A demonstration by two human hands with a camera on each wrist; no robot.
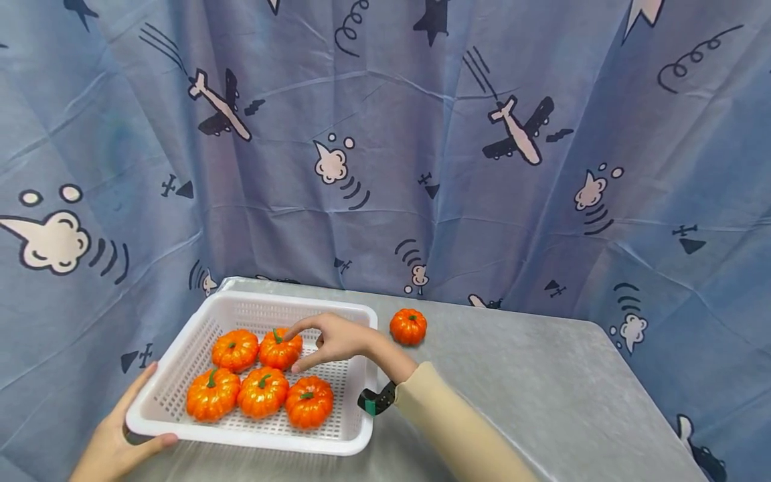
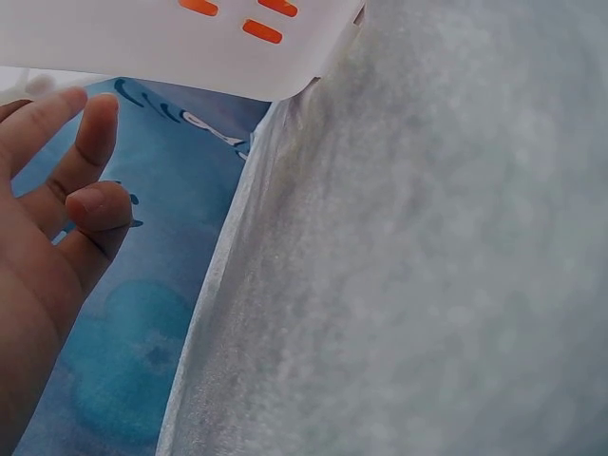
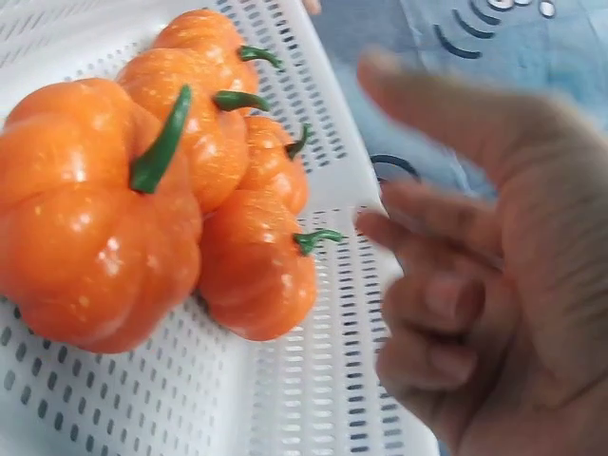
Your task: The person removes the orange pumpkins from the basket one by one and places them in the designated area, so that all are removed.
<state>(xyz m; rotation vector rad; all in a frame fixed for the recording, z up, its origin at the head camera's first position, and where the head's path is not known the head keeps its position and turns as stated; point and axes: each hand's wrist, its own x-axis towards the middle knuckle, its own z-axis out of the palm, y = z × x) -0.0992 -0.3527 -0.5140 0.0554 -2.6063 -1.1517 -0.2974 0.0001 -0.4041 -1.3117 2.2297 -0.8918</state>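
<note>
A white perforated plastic basket holds several small orange pumpkins with green stems. My right hand hovers inside the basket's right part, thumb and index finger spread apart. Its index fingertip overlaps the back right pumpkin in the head view; whether it touches is unclear. In the right wrist view, that hand appears apart from the pumpkins, holding nothing. At the basket's front left corner is my left hand, its thumb beside the front wall and its fingers along the left side. Loosely bent fingers show in the left wrist view.
Another orange pumpkin sits on the grey cloth-covered table, just right of the basket's back right corner. A blue patterned curtain hangs behind the table and along its left side. A dark band circles the right wrist.
</note>
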